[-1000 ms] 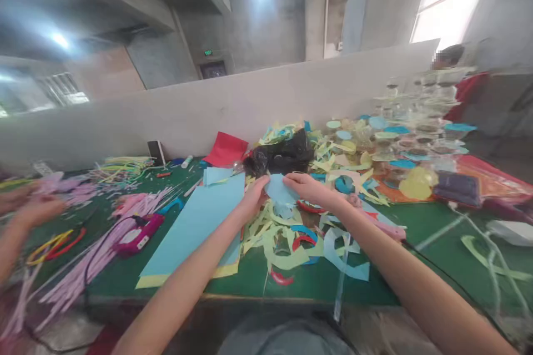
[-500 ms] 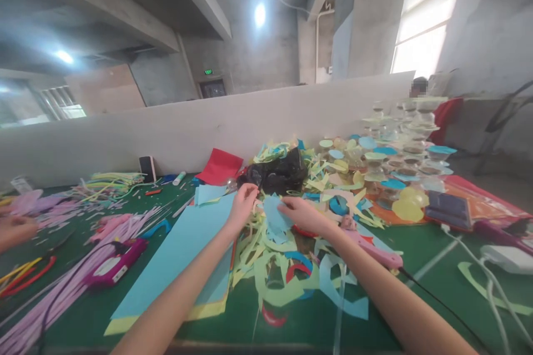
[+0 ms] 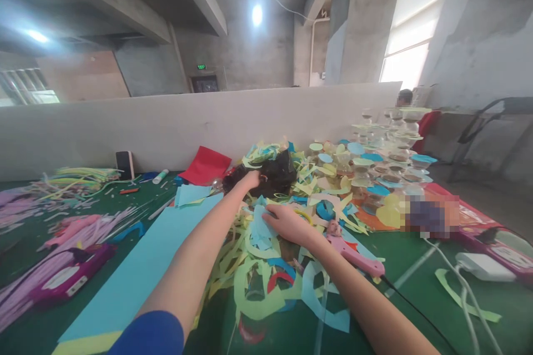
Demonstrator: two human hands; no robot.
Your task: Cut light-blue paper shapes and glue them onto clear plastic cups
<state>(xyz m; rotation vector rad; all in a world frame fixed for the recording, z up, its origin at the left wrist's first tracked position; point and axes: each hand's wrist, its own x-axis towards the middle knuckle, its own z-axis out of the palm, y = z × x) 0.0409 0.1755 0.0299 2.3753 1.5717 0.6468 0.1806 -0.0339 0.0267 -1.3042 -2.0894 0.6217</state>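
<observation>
My right hand (image 3: 287, 223) pinches a light-blue piece of paper (image 3: 259, 227) above a heap of cut paper scraps. My left hand (image 3: 250, 180) is stretched forward at the black plastic bag (image 3: 277, 173), which has green and blue paper strips on top. Its fingers are small and partly hidden against the bag, so whether they grip anything does not show. Under my left forearm lies a stack of large light-blue sheets (image 3: 141, 266) with yellow edges below. Green ring-shaped offcuts (image 3: 250, 294) spread in front of my right hand.
A pink glue gun (image 3: 358, 258) with a black cord lies beside my right forearm. Stacked clear cups with paper discs (image 3: 391, 161) stand at the back right. Purple power strip (image 3: 75, 272) and pink pipe cleaners are at left. A white partition (image 3: 166, 127) runs behind; a person sits beyond it.
My left hand has moved forward from beside the light-blue paper to the black bag. My right hand still holds the paper. The view has shifted slightly right.
</observation>
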